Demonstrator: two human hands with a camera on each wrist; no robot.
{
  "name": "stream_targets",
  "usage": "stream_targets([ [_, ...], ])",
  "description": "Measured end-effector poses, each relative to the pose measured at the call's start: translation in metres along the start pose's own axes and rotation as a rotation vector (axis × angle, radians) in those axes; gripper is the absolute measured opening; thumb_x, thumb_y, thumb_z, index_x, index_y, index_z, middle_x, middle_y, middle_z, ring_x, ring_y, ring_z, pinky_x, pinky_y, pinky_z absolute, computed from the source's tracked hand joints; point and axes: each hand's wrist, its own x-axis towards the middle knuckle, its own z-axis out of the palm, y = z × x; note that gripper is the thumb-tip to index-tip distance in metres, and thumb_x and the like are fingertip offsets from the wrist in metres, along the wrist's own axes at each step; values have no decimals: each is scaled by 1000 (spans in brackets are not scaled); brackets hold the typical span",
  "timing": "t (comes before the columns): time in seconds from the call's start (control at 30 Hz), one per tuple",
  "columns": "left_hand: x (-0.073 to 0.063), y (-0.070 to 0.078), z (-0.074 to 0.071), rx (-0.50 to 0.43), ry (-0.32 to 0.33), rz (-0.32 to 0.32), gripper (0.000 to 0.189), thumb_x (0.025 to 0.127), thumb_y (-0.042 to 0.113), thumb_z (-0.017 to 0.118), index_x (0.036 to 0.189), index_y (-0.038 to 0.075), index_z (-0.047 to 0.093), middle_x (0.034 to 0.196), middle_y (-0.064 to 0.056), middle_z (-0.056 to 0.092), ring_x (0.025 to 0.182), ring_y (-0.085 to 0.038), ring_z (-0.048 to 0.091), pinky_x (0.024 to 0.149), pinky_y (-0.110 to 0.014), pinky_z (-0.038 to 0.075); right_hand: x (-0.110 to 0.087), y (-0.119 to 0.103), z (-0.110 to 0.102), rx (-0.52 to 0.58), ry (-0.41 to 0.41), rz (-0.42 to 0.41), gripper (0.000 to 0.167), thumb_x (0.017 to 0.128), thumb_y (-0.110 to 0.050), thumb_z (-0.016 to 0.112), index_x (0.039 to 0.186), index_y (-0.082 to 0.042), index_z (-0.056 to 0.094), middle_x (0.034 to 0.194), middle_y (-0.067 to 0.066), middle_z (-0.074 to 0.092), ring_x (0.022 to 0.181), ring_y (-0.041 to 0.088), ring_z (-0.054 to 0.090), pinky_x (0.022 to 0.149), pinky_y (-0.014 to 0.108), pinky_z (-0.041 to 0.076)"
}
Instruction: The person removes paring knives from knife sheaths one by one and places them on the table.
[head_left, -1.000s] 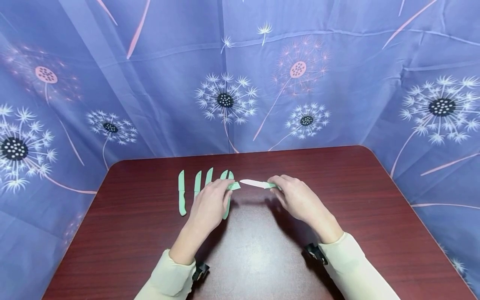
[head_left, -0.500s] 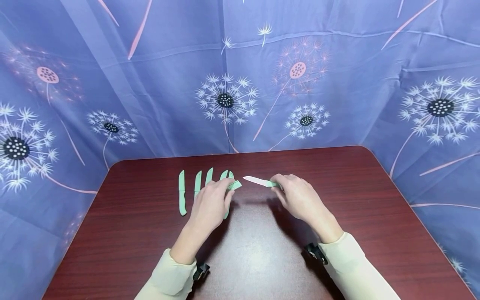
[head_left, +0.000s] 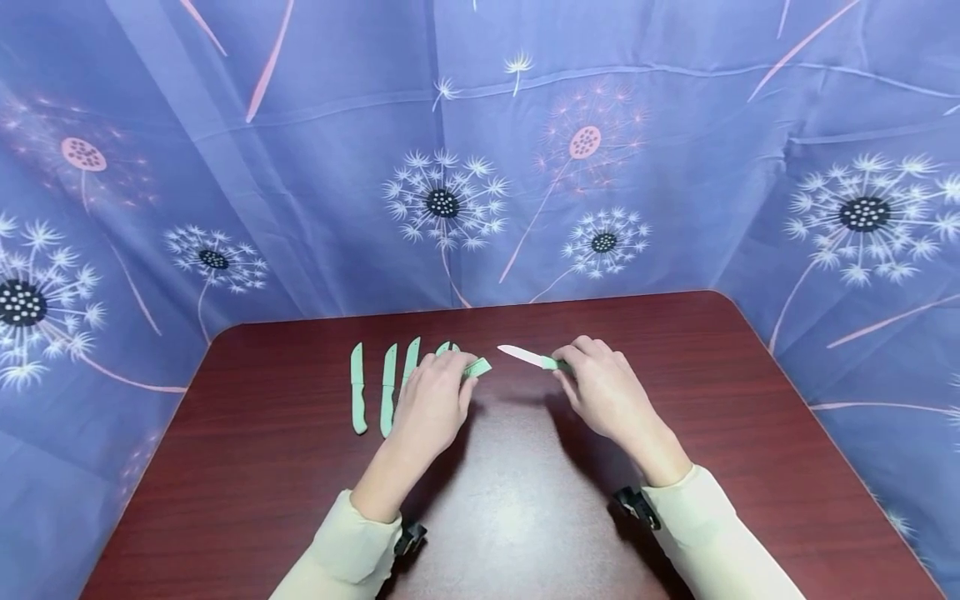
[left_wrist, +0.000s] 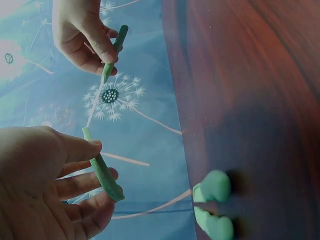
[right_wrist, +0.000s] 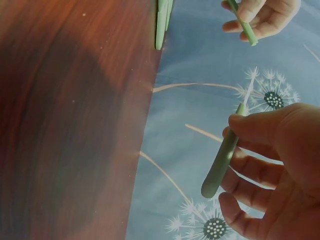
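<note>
Presently, we judge one knife (head_left: 528, 356) wholly clear of its sheath (head_left: 478, 367), held above the desk (head_left: 675, 358) with fingers of the right hand (head_left: 606, 387) clamped on its handle (head_left: 552, 363) and those of the left hand (head_left: 433, 396) on that one sheath, while we count five apparently sheathed knives (head_left: 357, 387), some partly hidden, as not yet bared.

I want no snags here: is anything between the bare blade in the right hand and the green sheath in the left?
Nothing visible: in the head view, only a gap separates the blade from the sheath. The other knives lie left of that gap, on the table.
</note>
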Motion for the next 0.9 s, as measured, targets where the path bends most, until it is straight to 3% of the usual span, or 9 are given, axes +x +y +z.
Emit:
stream_targets([
  [0.17,5,6,5,-15,-15,4,20,98,11,77,118,10,72,103,-3,63,95,-26,63,79,-39,57,-2,3,-2,-9,1,14,16,94,-12,78,110,-7,75,98,6,67,88,31,63,70,50,51],
  [0.37,10,13,12,-29,-29,-27,21,99,14,77,119,11,73,104,-3,61,97,-24,62,71,-39,58,-4,7,-5,-9,-7,49,17,94,-12,79,110,-6,75,97,8,68,87,32,65,71,51,52],
  [0.57,18,21,21,-46,-45,-23,21,100,13,75,120,7,72,105,-6,62,98,-28,62,86,-40,57,-6,12,-6,3,-9,96,16,94,-11,78,109,-4,75,96,9,68,85,33,67,73,55,55],
  [0.9,32,42,41,-84,-128,-93,26,103,18,72,126,5,70,110,-10,64,105,-29,64,88,-40,58,-12,22,-7,18,-22,231,17,97,-14,76,109,-2,74,94,11,66,80,36,68,74,57,56],
])
